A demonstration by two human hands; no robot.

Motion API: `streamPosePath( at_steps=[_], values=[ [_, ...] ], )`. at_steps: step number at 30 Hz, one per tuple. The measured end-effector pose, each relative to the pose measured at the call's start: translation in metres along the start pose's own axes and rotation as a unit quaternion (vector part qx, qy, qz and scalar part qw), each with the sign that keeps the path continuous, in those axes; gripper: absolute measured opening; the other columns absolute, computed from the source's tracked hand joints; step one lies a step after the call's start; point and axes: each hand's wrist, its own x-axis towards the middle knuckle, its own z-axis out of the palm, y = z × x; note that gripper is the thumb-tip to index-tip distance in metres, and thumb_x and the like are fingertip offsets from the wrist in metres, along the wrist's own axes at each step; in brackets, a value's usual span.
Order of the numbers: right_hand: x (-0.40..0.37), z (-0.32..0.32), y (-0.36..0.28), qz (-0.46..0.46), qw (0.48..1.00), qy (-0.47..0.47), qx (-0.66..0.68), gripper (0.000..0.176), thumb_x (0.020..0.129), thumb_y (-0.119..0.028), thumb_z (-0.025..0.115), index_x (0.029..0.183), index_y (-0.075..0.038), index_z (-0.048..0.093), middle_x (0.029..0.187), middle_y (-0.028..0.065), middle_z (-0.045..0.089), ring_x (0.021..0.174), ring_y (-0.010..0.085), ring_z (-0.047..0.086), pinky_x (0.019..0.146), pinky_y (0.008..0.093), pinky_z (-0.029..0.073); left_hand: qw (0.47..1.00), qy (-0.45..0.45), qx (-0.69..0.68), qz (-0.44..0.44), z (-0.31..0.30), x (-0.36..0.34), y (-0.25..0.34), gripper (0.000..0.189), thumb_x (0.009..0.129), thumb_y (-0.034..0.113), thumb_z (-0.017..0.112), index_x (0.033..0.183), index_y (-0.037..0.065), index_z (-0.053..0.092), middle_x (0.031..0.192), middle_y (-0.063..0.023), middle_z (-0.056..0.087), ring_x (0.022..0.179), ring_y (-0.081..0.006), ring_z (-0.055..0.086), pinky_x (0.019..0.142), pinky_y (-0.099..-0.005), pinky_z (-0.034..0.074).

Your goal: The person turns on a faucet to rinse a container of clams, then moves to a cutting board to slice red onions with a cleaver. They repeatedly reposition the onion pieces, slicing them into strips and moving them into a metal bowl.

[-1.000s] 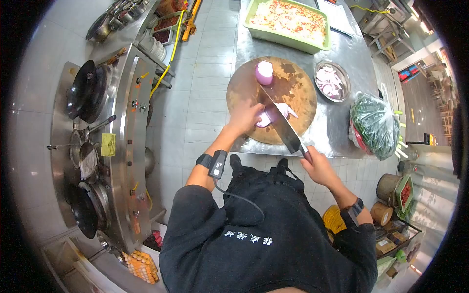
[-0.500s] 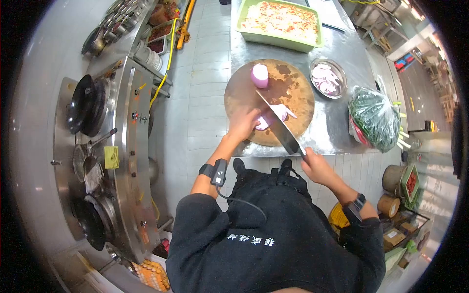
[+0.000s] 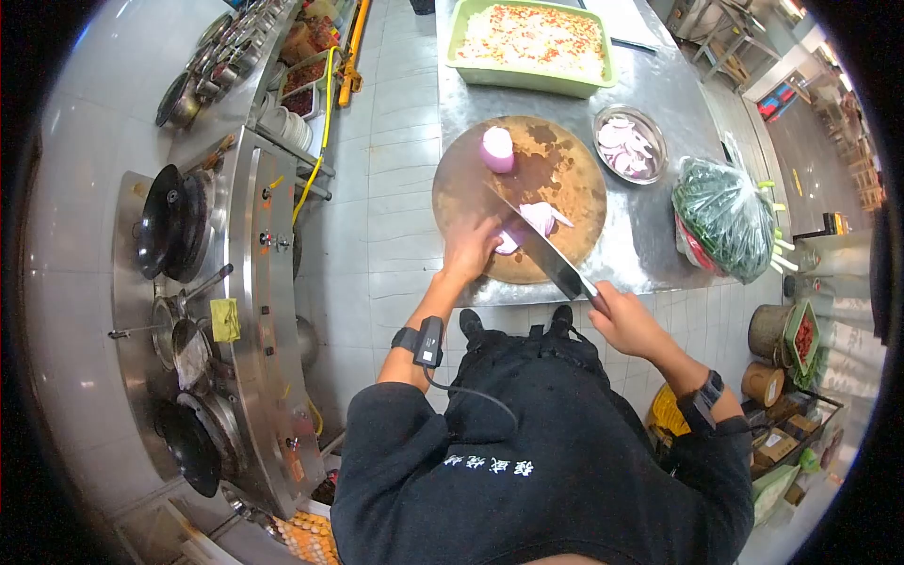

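My right hand point(image 3: 619, 322) is closed round the handle of a cleaver point(image 3: 551, 256). Its blade slants up and left across the round wooden chopping board point(image 3: 576, 169). Left of the blade, my left hand point(image 3: 471, 247) has its fingers curled on a piece of purple onion point(image 3: 508, 243), mostly hidden under them. Cut onion slices point(image 3: 544, 217) lie against the far side of the blade. Farther up the board sits a larger chunk of onion point(image 3: 498, 151), pale on top and purple at the side.
Right of the board are a metal bowl of onion slices point(image 3: 599, 151) and a plastic bag of greens point(image 3: 723, 221). Behind it stands a green tub point(image 3: 527, 79) of chopped red and white food. A stove point(image 3: 268, 330) with woks is at the left.
The view has shifted slightly. Both hands stay in nearly the same place on the onion and cleaver, and the blade still lies between the held piece and the slices.
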Motion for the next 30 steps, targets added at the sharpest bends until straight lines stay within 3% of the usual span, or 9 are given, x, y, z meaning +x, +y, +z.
streamPosePath(
  at_steps=[5, 12, 16, 19, 22, 25, 27, 30],
  values=[
    [0.011, 0.033, 0.031, 0.003, 1.0, -0.009, -0.025, 0.026, 0.086, -0.01, 0.059, 0.102, 0.004, 0.044, 0.081, 0.0267, 0.065, 0.079, 0.048, 0.062, 0.071, 0.0529, 0.05, 1.0, -0.014, 0.006, -0.006, 0.003, -0.002, 0.001, 0.033, 0.081, 0.02, 0.07, 0.112, 0.011, 0.063, 0.1, -0.0104, 0.058, 0.097, -0.033, 0.053, 0.083, -0.0434, 0.044],
    [0.01, 0.028, 0.014, -0.005, 1.0, 0.015, -0.021, 0.026, 0.086, -0.01, 0.059, 0.102, 0.004, 0.044, 0.083, 0.0266, 0.066, 0.08, 0.0478, 0.063, 0.072, 0.0539, 0.049, 1.0, -0.019, 0.005, 0.006, -0.002, -0.006, 0.001, 0.029, 0.084, 0.012, 0.064, 0.112, 0.01, 0.063, 0.103, -0.012, 0.058, 0.098, -0.0335, 0.053, 0.084, -0.0436, 0.044],
    [-0.003, 0.01, -0.003, -0.006, 1.0, 0.003, -0.027, 0.026, 0.086, -0.011, 0.059, 0.102, 0.003, 0.045, 0.084, 0.0256, 0.066, 0.079, 0.0473, 0.063, 0.072, 0.0534, 0.05, 1.0, -0.009, -0.02, -0.012, -0.005, -0.008, 0.002, 0.028, 0.082, 0.011, 0.066, 0.109, 0.01, 0.063, 0.103, -0.0129, 0.058, 0.098, -0.0343, 0.052, 0.085, -0.0439, 0.044],
    [0.016, 0.041, 0.025, -0.003, 0.999, 0.008, -0.046, 0.025, 0.086, -0.01, 0.059, 0.102, 0.002, 0.044, 0.083, 0.0248, 0.066, 0.078, 0.0472, 0.063, 0.071, 0.0527, 0.05, 1.0, -0.011, -0.022, -0.002, -0.002, -0.007, 0.002, 0.027, 0.081, 0.011, 0.068, 0.108, 0.009, 0.064, 0.103, -0.0132, 0.058, 0.098, -0.0347, 0.052, 0.085, -0.0437, 0.044],
    [0.006, 0.02, 0.004, -0.04, 0.999, 0.021, -0.016, 0.024, 0.086, -0.009, 0.059, 0.101, 0.003, 0.044, 0.082, 0.0252, 0.066, 0.076, 0.0474, 0.062, 0.069, 0.0527, 0.05, 0.999, 0.001, -0.037, -0.004, -0.004, -0.009, 0.001, 0.027, 0.081, 0.011, 0.068, 0.107, 0.009, 0.064, 0.103, -0.0135, 0.057, 0.098, -0.0349, 0.051, 0.085, -0.0437, 0.043],
    [-0.004, 0.006, -0.007, -0.005, 0.999, -0.007, -0.031, 0.026, 0.085, -0.009, 0.059, 0.102, 0.003, 0.044, 0.082, 0.0252, 0.066, 0.076, 0.0475, 0.062, 0.068, 0.0531, 0.05, 0.999, 0.022, -0.039, -0.005, 0.002, -0.012, -0.004, 0.026, 0.081, 0.012, 0.069, 0.107, 0.009, 0.064, 0.103, -0.0136, 0.056, 0.099, -0.035, 0.051, 0.085, -0.0439, 0.043],
    [0.013, 0.031, 0.022, -0.015, 0.999, -0.007, -0.047, 0.027, 0.085, -0.009, 0.06, 0.103, 0.003, 0.044, 0.082, 0.0256, 0.065, 0.075, 0.0472, 0.062, 0.068, 0.0528, 0.05, 0.999, 0.033, -0.038, 0.004, 0.004, -0.011, -0.005, 0.026, 0.081, 0.011, 0.069, 0.106, 0.009, 0.063, 0.102, -0.0139, 0.056, 0.098, -0.0351, 0.051, 0.085, -0.044, 0.042],
    [0.013, 0.031, 0.015, -0.032, 0.999, 0.007, -0.03, 0.028, 0.085, -0.009, 0.059, 0.104, 0.004, 0.044, 0.081, 0.0263, 0.065, 0.075, 0.0473, 0.062, 0.068, 0.053, 0.049, 0.999, 0.027, -0.045, 0.006, 0.002, -0.011, -0.002, 0.025, 0.081, 0.011, 0.069, 0.105, 0.008, 0.064, 0.102, -0.0142, 0.055, 0.098, -0.0352, 0.051, 0.085, -0.0437, 0.042]
  ],
)
